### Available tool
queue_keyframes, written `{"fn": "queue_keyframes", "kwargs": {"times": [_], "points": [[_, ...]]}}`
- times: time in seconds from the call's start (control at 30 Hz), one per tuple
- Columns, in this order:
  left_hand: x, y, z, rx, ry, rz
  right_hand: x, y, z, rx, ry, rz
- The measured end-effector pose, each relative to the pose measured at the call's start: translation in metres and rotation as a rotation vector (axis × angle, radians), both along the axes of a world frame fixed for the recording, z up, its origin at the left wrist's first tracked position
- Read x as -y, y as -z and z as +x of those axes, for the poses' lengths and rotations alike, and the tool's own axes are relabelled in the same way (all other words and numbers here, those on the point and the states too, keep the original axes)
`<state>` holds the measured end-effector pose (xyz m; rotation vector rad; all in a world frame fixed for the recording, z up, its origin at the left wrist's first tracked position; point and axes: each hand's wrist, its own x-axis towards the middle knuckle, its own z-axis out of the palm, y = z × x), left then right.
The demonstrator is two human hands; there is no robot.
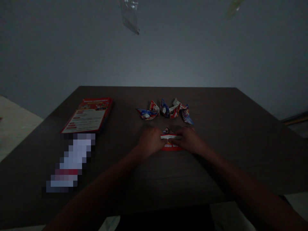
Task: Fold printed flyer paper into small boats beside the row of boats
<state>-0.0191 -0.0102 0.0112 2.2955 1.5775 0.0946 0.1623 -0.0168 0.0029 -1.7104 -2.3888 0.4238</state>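
A small red and white printed paper (171, 143) lies on the dark table (228, 134), partly folded. My left hand (150, 140) presses and pinches its left end, fingers closed on it. My right hand (190, 140) holds its right end the same way. Just beyond the hands sit several folded paper boats (166, 110) in red, white and blue, lined up side by side. The scene is dim, so the paper's folds are hard to read.
A stack of red printed leaflets (89, 116) lies at the table's left. Below it is a blurred-out patch (71, 162). A grey wall stands behind the table; a clear plastic piece (130, 16) hangs at the top.
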Motion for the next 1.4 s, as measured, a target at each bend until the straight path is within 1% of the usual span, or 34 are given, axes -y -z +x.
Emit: {"fn": "queue_keyframes", "kwargs": {"times": [0.27, 0.5, 0.73, 1.0, 1.13, 1.27, 1.4], "points": [[-0.004, -0.008, -0.005, -0.054, -0.032, -0.045, 0.000, -0.006, 0.001, 0.004, 0.043, -0.086], [-0.008, -0.006, -0.013, -0.057, -0.016, -0.043, 0.000, -0.005, 0.007, -0.013, 0.088, -0.101], [-0.010, -0.007, -0.020, -0.079, -0.044, -0.071, -0.001, -0.007, 0.011, -0.038, 0.110, -0.151], [-0.016, -0.007, -0.030, -0.080, -0.042, -0.146, -0.003, -0.007, 0.023, -0.049, 0.109, -0.195], [-0.020, -0.007, -0.036, -0.085, -0.027, -0.163, -0.003, -0.006, 0.032, -0.112, 0.134, -0.218], [-0.024, -0.008, -0.044, -0.082, -0.001, -0.223, -0.003, -0.004, 0.038, -0.143, 0.160, -0.231], [-0.029, -0.008, -0.051, -0.090, 0.063, -0.238, -0.004, -0.003, 0.042, -0.164, 0.165, -0.250]]}}
